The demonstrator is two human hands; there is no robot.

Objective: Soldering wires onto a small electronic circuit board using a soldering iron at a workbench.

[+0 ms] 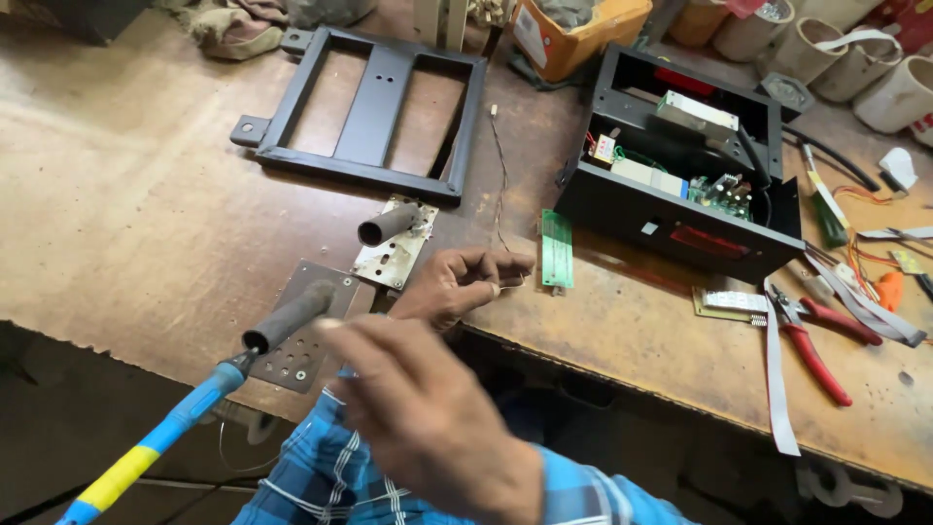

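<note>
left hand [457,282] pinching thin wire [501,185], right hand [423,418] blurred, open, empty, near soldering iron [185,413]

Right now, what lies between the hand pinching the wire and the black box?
A narrow green circuit board, flat on the workbench between the left hand and the black box; head view.

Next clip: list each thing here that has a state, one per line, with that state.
black enclosure: open on top, circuit boards and wires showing inside.
soldering iron: resting in its holder, held by neither hand.
red-handled pliers: lying flat on the workbench, untouched.
black frame: lying flat.
green circuit strip: lying loose beside the enclosure.
left hand: pinching a thin wire.
right hand: raised, blurred, empty.
</note>
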